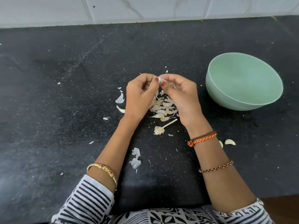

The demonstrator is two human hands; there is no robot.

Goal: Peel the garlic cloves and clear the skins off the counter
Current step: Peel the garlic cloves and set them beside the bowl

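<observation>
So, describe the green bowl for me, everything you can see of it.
The green bowl is pale mint, smooth and matte, and looks like plastic. It is round and deep with a thin rim and faint ridges low on its outer wall. It stands upright on the black counter, to the right of the hands and apart from them. Its inside looks empty; no cloves or skins show in it. Nothing but the counter touches it.

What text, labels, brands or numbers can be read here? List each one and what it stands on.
None can be read.
The bowl is plain green, with no label or mark.
The counter and wall tiles carry no writing.
The sleeves show only black-and-white stripes and patterns, no letters.
</observation>
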